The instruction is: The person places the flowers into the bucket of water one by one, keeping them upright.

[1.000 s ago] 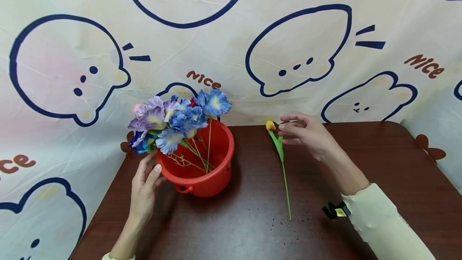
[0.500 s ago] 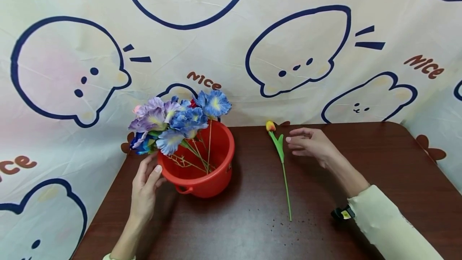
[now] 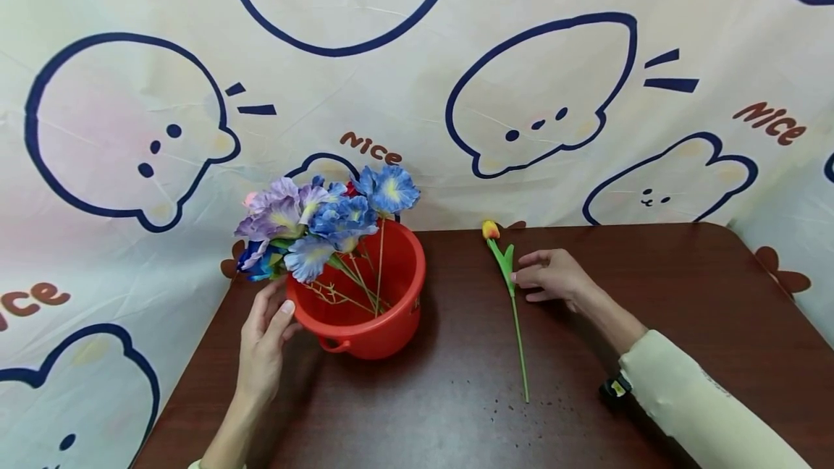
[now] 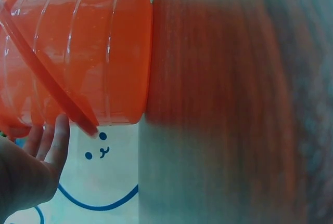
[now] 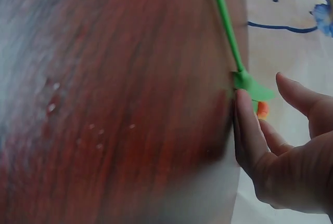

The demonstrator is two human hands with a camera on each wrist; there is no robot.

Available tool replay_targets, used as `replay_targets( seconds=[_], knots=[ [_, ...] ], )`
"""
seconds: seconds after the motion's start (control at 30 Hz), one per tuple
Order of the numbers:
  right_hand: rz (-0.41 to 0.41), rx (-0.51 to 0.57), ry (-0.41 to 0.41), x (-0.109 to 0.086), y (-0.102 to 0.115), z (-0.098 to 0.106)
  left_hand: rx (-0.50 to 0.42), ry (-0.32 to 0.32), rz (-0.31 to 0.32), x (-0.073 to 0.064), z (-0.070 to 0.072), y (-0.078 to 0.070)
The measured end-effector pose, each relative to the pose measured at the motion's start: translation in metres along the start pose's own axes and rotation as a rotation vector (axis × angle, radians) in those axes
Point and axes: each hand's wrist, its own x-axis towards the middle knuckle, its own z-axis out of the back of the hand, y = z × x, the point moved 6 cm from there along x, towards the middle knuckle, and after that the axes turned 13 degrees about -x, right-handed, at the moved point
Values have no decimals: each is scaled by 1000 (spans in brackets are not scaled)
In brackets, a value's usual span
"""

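A red plastic bucket (image 3: 381,342) stands on the table's left half, holding artificial flowers (image 3: 342,219) in blue and purple. At its left side my left hand (image 3: 263,349) holds on near the rim, thumb at the edge. The left wrist view shows those fingers (image 4: 60,135) against the bucket beside its hanging handle (image 4: 49,81). To the right, an artificial tulip (image 3: 507,266), yellow-orange with green leaves, lies on the table. My right hand (image 3: 554,277) is beside its leaves, fingers loosely extended and fingertips right at the leaf, thumb apart in the right wrist view.
Small dark specks (image 3: 515,422) are scattered on the brown table (image 3: 449,368) below the tulip's stem. A cartoon-print cloth (image 3: 404,100) hangs behind the table's back edge and along its sides.
My right hand has come down from beside the tulip's bloom, first drawing away to the right, then closing in at its leaves. The left hand, bucket and tulip stay in place.
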Motion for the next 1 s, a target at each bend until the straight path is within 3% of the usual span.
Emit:
replay_targets(
  seconds=[0.2,0.43,0.6,0.83,1.0],
  knots=[
    [-13,-76,-54,3,1,-5,-6,3,-7,0,0,-1],
    [14,-238,-148,5,10,-11,-16,8,-18,-1,0,-1],
    [22,-314,-167,4,14,-12,-10,7,-11,0,0,0],
    [70,-214,-108,-1,20,-12,-11,16,-5,-1,-1,0],
    [114,-123,-99,-8,36,-3,-12,11,-9,0,0,0]
  ],
)
